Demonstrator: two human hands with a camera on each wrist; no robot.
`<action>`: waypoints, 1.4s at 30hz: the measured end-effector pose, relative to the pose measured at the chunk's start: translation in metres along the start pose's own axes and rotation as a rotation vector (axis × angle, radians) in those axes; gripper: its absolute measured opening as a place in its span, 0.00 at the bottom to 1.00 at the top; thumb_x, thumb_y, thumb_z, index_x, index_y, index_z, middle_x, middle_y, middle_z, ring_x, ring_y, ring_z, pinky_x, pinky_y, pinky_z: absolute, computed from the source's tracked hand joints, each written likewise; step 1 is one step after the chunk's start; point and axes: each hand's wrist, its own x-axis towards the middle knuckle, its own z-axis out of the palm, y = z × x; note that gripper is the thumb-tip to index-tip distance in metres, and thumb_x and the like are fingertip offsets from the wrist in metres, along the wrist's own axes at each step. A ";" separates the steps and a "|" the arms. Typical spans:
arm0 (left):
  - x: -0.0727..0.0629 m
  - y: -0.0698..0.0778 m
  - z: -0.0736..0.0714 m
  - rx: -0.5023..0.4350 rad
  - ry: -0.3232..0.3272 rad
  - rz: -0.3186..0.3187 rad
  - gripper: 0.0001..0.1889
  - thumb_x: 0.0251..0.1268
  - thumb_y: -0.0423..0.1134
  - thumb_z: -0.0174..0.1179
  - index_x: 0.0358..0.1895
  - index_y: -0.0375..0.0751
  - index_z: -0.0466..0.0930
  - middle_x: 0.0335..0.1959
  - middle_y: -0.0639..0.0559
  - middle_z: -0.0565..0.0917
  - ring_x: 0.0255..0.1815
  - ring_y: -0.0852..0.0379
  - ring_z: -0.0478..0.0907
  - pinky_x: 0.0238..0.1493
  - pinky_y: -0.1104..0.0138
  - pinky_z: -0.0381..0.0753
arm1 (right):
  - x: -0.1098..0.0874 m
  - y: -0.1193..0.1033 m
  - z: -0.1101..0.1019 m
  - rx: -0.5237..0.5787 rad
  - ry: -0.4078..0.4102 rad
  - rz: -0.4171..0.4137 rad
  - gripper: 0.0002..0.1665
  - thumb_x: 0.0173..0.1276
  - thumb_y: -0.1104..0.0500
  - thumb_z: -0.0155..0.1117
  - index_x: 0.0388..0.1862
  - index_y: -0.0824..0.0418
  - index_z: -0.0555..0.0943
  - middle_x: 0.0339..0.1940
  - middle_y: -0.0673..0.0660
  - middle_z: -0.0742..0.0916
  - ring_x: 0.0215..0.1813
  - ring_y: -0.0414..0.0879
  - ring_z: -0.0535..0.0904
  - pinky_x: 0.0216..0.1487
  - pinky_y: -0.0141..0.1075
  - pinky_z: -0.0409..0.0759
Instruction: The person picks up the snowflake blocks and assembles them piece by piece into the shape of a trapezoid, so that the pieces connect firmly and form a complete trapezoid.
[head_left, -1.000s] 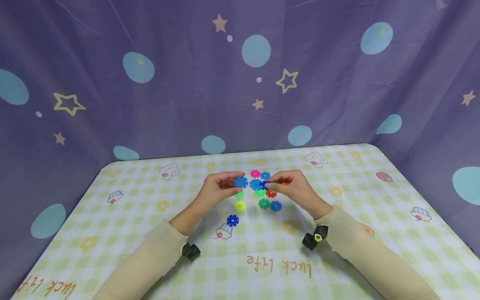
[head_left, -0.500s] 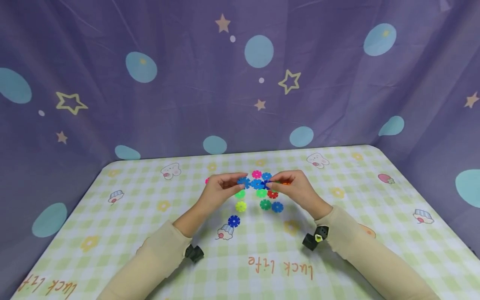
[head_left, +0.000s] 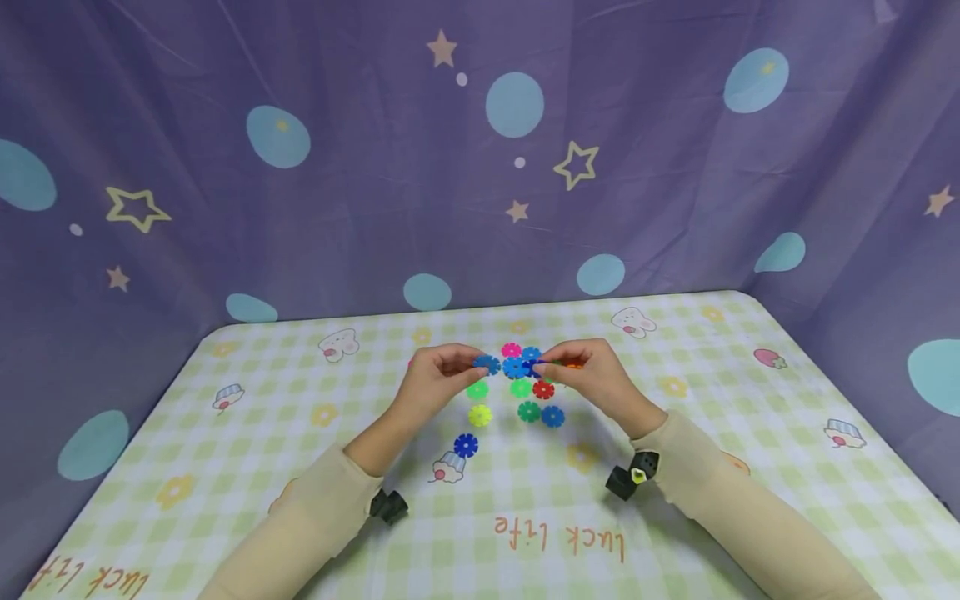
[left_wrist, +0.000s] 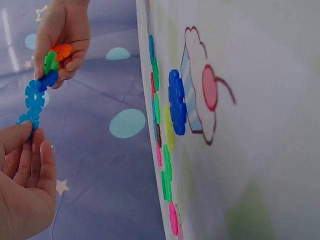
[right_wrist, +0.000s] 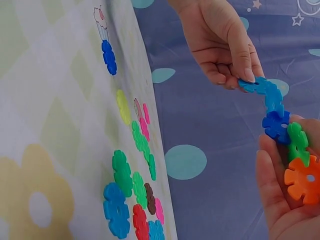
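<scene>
Between thumb and fingers, my left hand [head_left: 431,382] pinches a light blue snowflake disc [head_left: 487,364], tilted edge-up. My right hand [head_left: 588,368] holds a short chain of discs, raised over the table. In the right wrist view the chain runs from a light blue disc [right_wrist: 274,98] through a dark blue disc [right_wrist: 276,125] and a green disc [right_wrist: 298,142] to an orange disc [right_wrist: 301,181] by the palm. The left hand's disc meets the light blue end of the chain at an angle; how deep their slots engage I cannot tell.
Loose discs lie on the checkered tablecloth [head_left: 360,550] below the hands: a dark blue one [head_left: 466,445] nearest me, a yellow one [head_left: 480,415], a red one [head_left: 543,389], a pink one [head_left: 512,350] and several others. A purple curtain [head_left: 360,217] hangs behind the table.
The left hand has shifted slightly right and turned its light blue disc from facing me to tilted, bringing it up to the chain's end. The right hand has stayed nearly still.
</scene>
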 end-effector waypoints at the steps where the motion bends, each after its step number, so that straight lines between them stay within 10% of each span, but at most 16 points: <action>1: 0.000 0.000 0.000 0.000 -0.004 0.004 0.08 0.59 0.27 0.62 0.41 0.26 0.83 0.36 0.37 0.85 0.30 0.65 0.80 0.40 0.60 0.83 | 0.000 0.000 0.000 0.001 0.000 -0.003 0.10 0.59 0.59 0.70 0.35 0.66 0.86 0.31 0.56 0.88 0.32 0.46 0.82 0.38 0.42 0.81; 16: 0.003 -0.002 0.008 0.048 0.027 0.082 0.07 0.59 0.28 0.63 0.38 0.26 0.85 0.35 0.36 0.86 0.31 0.61 0.83 0.36 0.70 0.82 | -0.002 0.006 0.005 0.043 0.006 -0.070 0.09 0.59 0.61 0.70 0.34 0.66 0.86 0.31 0.58 0.88 0.32 0.49 0.84 0.37 0.38 0.82; 23: 0.012 -0.033 0.007 0.166 0.009 0.247 0.06 0.56 0.32 0.66 0.36 0.34 0.87 0.31 0.45 0.86 0.28 0.62 0.80 0.32 0.71 0.81 | -0.003 0.005 0.002 -0.002 -0.013 -0.075 0.08 0.59 0.62 0.69 0.34 0.67 0.86 0.31 0.61 0.88 0.31 0.50 0.85 0.37 0.38 0.83; 42: 0.009 -0.031 0.013 0.330 0.052 0.395 0.05 0.56 0.30 0.66 0.36 0.35 0.88 0.31 0.49 0.87 0.31 0.59 0.83 0.28 0.71 0.79 | -0.017 -0.020 0.009 -0.025 0.026 -0.136 0.05 0.59 0.71 0.66 0.33 0.74 0.85 0.30 0.67 0.87 0.30 0.52 0.84 0.33 0.32 0.81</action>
